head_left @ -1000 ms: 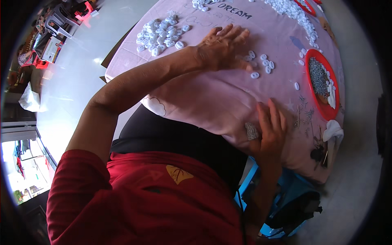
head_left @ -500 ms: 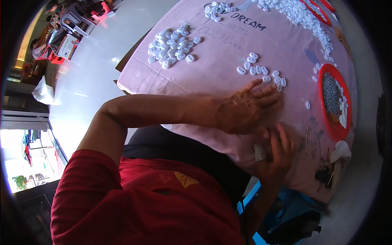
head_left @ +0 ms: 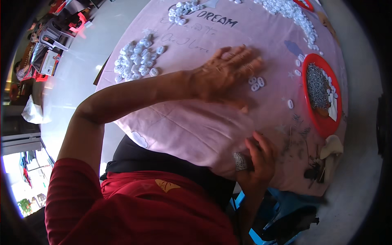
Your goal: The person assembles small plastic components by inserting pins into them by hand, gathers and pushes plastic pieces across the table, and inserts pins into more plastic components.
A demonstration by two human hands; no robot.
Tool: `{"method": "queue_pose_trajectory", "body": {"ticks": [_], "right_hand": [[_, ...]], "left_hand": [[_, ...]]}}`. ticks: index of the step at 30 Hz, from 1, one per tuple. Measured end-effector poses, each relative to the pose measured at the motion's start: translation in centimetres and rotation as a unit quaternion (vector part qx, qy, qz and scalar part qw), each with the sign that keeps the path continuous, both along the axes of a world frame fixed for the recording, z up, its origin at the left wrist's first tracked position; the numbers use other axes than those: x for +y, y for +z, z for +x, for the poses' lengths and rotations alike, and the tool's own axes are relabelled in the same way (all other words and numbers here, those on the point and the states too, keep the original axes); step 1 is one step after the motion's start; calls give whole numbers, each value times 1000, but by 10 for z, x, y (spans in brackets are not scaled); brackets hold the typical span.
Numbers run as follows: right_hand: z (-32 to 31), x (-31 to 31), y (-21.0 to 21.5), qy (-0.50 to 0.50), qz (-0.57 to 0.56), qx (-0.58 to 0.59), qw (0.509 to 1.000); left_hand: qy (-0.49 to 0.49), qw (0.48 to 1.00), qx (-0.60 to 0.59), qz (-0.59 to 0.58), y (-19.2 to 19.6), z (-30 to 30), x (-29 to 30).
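Note:
My left hand (head_left: 226, 77) lies palm down over the pink cloth, fingers stretched and spread, slightly blurred. It covers part of the cloth where small white oval pieces lay; three white oval pieces (head_left: 255, 83) show beside its fingers. Near the front edge of the table, my right hand (head_left: 259, 161) rests with its fingers loosely bent and apart from the thumb. A silvery, grainy-looking wrap (head_left: 240, 161) sits around that thumb. I see nothing held in either hand. Between the right hand and the bowl, one white oval piece (head_left: 290, 104) lies alone.
A pile of white oval pieces (head_left: 134, 61) sits to the left, a smaller cluster (head_left: 179, 14) beyond it. A long heap (head_left: 290, 16) curves along the far right. The red bowl (head_left: 308, 98) holds small metal screws and white pieces. Loose screws (head_left: 300, 132) and a white cloth-like item (head_left: 332, 147) lie nearby.
My left hand has moved away from the right hand, farther across the cloth, and now covers the spot where several white pieces showed. The whole view has shifted a little.

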State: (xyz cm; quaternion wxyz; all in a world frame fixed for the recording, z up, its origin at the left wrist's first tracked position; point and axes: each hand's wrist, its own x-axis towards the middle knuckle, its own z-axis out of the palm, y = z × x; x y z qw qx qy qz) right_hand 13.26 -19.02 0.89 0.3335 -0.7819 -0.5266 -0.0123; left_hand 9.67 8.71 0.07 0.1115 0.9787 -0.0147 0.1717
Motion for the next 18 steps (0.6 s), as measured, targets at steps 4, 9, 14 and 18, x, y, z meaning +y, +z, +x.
{"method": "queue_pose_trajectory", "body": {"ticks": [4,9,14,18], "right_hand": [[1,0,2,1,-3,6,1000],[3,-3,4,-1,-5,7,1000],[3,0,1,-7,3,17,1000],[4,-1,2,-10,2,19,1000]], "left_hand": [[-101,991,-86,4,2,32,-13],[-166,975,-126,-73,2,41,1],[-106,989,-103,21,-1,38,54],[-4,991,-118,66,4,40,95]]}}
